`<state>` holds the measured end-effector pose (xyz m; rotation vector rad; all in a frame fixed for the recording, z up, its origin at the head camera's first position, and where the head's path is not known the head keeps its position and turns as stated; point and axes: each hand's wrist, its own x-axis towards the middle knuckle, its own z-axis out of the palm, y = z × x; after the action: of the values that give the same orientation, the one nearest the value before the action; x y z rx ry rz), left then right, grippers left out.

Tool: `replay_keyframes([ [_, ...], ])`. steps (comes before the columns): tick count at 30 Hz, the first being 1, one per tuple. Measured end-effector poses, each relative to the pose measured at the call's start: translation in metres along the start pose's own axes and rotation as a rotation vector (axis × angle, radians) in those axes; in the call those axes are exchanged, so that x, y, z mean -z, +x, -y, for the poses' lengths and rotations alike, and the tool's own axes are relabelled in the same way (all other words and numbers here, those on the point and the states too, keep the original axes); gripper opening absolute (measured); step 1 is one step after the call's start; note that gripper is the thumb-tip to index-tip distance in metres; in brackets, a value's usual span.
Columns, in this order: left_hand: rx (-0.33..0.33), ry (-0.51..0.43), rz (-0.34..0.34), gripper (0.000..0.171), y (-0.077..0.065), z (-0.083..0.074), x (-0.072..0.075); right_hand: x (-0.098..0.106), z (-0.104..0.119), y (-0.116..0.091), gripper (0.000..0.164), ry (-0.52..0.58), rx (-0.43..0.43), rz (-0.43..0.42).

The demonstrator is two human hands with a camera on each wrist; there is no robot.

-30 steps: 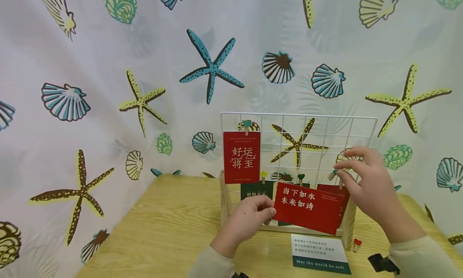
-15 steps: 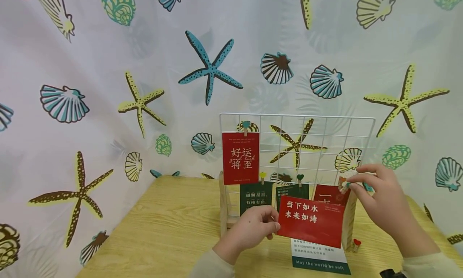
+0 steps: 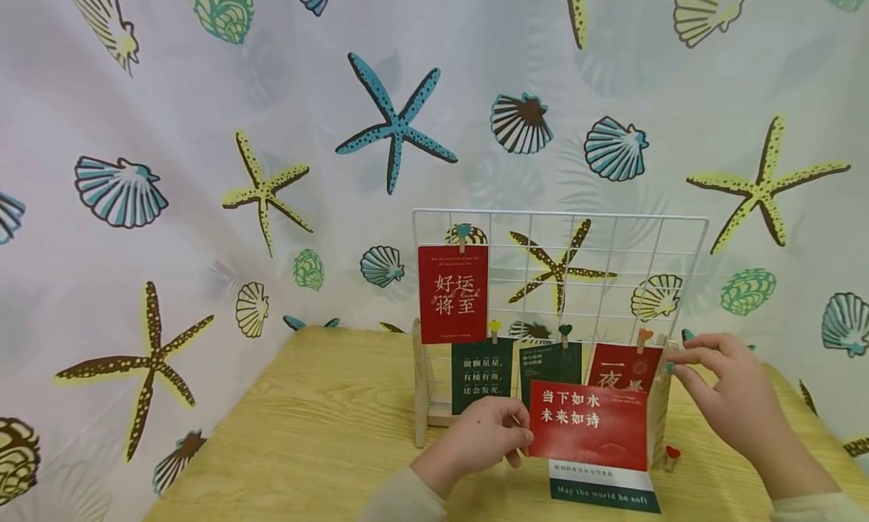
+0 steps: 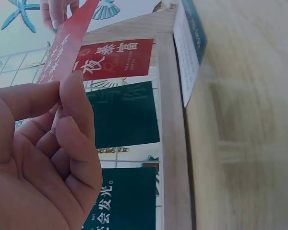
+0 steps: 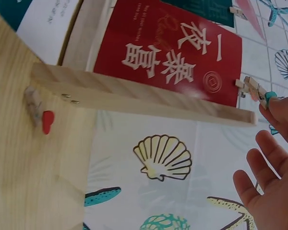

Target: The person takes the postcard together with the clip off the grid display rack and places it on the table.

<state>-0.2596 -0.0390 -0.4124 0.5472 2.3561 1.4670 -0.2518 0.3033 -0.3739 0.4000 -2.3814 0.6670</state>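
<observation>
Left hand (image 3: 489, 435): thumb and fingertip pinch a smooth, rectangular red card (image 3: 589, 439) at its left edge, in front of the rack (image 3: 419, 386).
Right hand (image 3: 733, 401): on my remote feed, it pinches a small wooden clip (image 5: 257, 90) by its teal top, near the right post (image 3: 657, 424).
Display: white wire grid, pale grained wood; it bears two hanging red cards (image 3: 453, 296) and two green cards (image 3: 482, 379) under heart-topped clips (image 3: 463, 237).
Right wrist view: shows me two screw heads (image 5: 66, 96) and one hanging card's full lettering, both hidden from the head view.
Table (image 3: 305, 431): wood-grained, holding a red-heart clip (image 3: 672, 455).
</observation>
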Motion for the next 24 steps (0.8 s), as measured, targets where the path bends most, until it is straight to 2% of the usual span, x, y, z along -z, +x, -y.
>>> replay_keyframes([
  [11,0.010,-0.055,0.129,0.011,0.002,0.004,-0.008,-0.003,-0.021,-0.015,0.010,-0.024,-0.091,0.094],
  [17,0.059,-0.096,0.223,0.012,0.001,0.010,-0.015,-0.008,-0.035,-0.023,0.011,-0.027,-0.119,0.174],
  [24,0.120,-0.132,0.355,0.012,-0.002,0.022,-0.022,-0.014,-0.048,-0.031,0.010,-0.025,-0.176,0.310],
])
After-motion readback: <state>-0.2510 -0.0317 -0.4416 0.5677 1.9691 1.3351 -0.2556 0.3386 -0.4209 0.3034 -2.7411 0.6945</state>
